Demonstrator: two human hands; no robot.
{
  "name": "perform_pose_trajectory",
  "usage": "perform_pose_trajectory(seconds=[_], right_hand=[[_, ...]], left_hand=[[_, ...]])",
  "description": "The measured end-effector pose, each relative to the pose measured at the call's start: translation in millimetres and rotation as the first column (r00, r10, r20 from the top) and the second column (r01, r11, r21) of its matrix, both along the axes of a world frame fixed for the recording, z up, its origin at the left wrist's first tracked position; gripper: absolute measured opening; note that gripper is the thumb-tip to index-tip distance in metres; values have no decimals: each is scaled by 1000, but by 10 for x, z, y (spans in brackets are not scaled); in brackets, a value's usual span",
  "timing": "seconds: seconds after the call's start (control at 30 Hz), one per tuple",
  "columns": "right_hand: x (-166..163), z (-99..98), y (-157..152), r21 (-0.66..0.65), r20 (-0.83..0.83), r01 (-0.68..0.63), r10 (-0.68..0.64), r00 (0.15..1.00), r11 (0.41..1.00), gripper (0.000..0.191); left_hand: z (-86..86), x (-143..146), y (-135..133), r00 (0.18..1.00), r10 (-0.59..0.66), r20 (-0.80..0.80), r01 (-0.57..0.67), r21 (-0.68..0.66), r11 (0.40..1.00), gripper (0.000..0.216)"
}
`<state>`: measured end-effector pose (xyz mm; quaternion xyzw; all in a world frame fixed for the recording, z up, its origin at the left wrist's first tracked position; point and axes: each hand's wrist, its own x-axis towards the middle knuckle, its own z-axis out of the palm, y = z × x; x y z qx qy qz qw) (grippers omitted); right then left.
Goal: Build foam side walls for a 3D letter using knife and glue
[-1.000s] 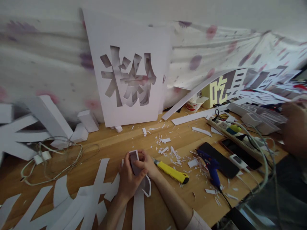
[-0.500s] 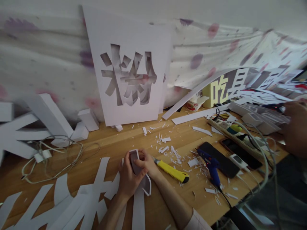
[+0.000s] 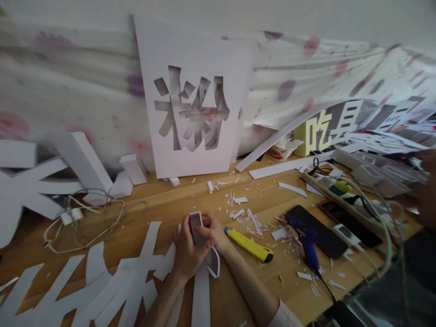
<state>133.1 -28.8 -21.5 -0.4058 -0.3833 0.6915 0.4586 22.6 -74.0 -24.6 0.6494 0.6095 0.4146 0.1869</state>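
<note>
At the lower centre of the frame the person's left hand and right hand meet over a small white foam piece, held just above the wooden table. The left hand's fingers are closed around the piece from the left, and the right hand's fingertips are pinched on its right edge, so both hands are clamped on it. The piece stands roughly upright with its grey inner face towards the camera.

Just right of the right hand a yellow utility knife lies on the table, pointing to the lower right among white scraps. Further right are a blue glue gun and a black phone. A large white cut-out character lies flat across the lower left, beneath the left forearm. In the upper centre a white board with a character cut through it leans against the flowered cloth. Another person's hand shows blurred at the right edge
</note>
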Motion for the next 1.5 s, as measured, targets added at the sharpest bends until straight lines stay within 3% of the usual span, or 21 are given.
perform_pose_trajectory(seconds=[0.77, 1.03, 1.5], right_hand=[[-16, -17, 23, 11, -8, -18, 18, 1000, 1000, 53], [-13, -111, 28, 31, -5, 3, -3, 1000, 1000, 55], [0, -56, 26, 18, -22, -20, 20, 1000, 1000, 56]], left_hand=[[-70, 12, 7, 999, 10, -46, -9, 18, 1000, 85], [-14, 25, -8, 999, 15, -51, -15, 14, 1000, 81], [-12, 34, -21, 998, 23, -63, -22, 9, 1000, 88]])
